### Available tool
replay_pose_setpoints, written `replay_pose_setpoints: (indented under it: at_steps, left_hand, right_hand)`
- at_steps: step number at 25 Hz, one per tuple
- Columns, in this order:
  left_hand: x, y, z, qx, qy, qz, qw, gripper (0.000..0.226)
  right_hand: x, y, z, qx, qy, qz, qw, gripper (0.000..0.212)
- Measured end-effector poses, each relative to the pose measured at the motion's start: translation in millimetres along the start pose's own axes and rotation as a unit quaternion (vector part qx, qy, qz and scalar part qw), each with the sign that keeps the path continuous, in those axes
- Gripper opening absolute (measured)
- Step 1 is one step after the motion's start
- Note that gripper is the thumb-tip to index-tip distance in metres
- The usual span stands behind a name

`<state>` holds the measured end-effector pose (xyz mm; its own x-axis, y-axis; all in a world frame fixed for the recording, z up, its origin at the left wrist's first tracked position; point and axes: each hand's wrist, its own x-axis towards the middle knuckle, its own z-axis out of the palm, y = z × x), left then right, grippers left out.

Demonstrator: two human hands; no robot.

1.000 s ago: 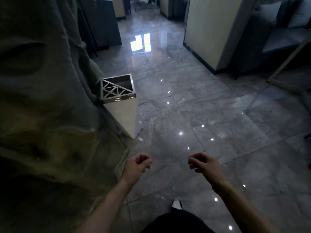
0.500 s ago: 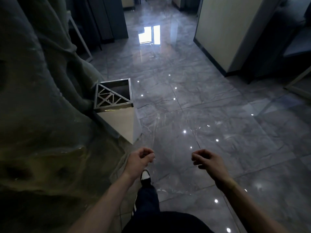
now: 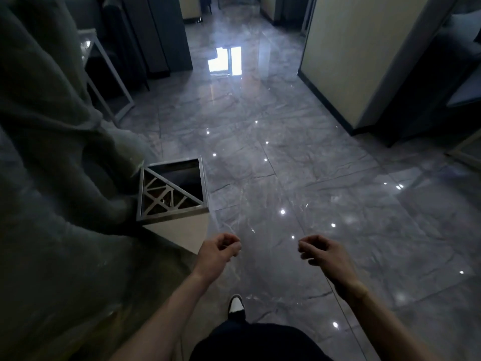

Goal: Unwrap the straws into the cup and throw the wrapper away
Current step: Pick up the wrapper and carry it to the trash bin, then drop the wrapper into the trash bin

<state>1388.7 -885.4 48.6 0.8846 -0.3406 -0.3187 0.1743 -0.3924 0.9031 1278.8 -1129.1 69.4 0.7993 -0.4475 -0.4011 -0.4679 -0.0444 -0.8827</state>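
Note:
My left hand (image 3: pixel 217 252) and my right hand (image 3: pixel 321 252) are held out low over the floor, fingers pinched. A faint, clear wrapper (image 3: pixel 260 220) appears stretched between and above them; its edges are hard to make out in the dim light. A square bin (image 3: pixel 171 217) with a steel rim, a triangular lattice over one half and a dark open half stands just ahead-left of my left hand. No straws or cup are in view.
A grey draped cloth (image 3: pixel 52 178) fills the left side and touches the bin. Glossy grey floor tiles (image 3: pixel 338 178) stretch ahead. A cream partition wall (image 3: pixel 351 61) stands at the right, a metal frame (image 3: pixel 112 82) at the back left. My shoe (image 3: pixel 236 306) is below.
I have stepped forward: the bin is closer and now sits just ahead of my left hand. Both hands keep the same pinched pose, about the same distance apart.

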Motion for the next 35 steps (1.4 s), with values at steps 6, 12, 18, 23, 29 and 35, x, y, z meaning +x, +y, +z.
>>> replay_pose_setpoints:
  at_steps: [6,12,18,23,29,35]
  left_hand:
    - [91.8,23.0,-26.2,-0.016,-0.008,-0.01,1.0,0.01]
    - [176.4,49.8,-13.9,-0.025,0.011,-0.017,0.999,0.014]
    - [258.9,94.0,14.8,-0.06,0.069,-0.032,0.995,0.009]
    - [315.5,134.1,39.3,-0.071,0.127,-0.045,0.988,0.005]
    - [346.5,150.2,30.9,-0.117,0.201,-0.066,0.97,0.009]
    - [344.8,128.6,-6.7,-0.173,0.291,-0.107,0.935,0.006]
  right_hand:
    - [78.4,-44.2,17.7,-0.012,-0.001,-0.001,1.0,0.005]
    - [167.1,-77.3,2.9,-0.007,-0.005,-0.004,1.0,0.005]
    - [277.9,-123.6,-30.6,-0.025,-0.054,-0.029,0.998,0.006]
    - [364.1,-166.7,-62.6,-0.053,-0.107,-0.047,0.992,0.005]
    - [439.7,-199.4,-46.9,-0.086,-0.192,-0.049,0.976,0.004]
    - [484.3,-231.2,26.4,-0.136,-0.294,-0.077,0.943,0.005]
